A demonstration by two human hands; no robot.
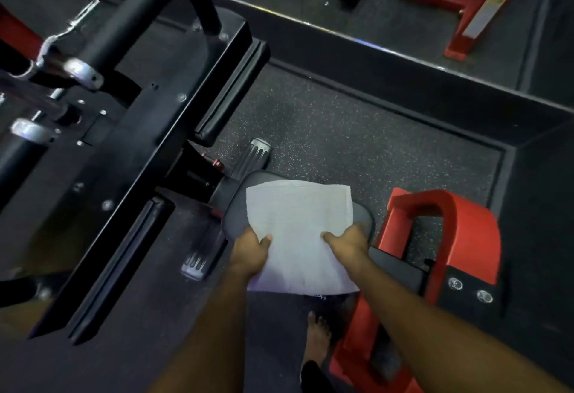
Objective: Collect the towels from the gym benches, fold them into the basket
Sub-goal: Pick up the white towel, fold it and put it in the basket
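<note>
A white towel [299, 231] lies spread over a small black padded seat [236, 203] of a gym machine, its near edge hanging toward me. My left hand [250, 251] pinches the towel's near left side, thumb on top. My right hand [349, 243] grips its near right side the same way. The far half of the towel rests flat on the pad. No basket is in view.
A large black machine frame with pads [149, 150] and chrome bars [71, 69] fills the left. A red steel frame [447, 237] stands right of the seat. Metal foot pegs [256, 151] flank the seat. Speckled rubber floor [357, 144] lies beyond. My bare foot [316, 340] is below.
</note>
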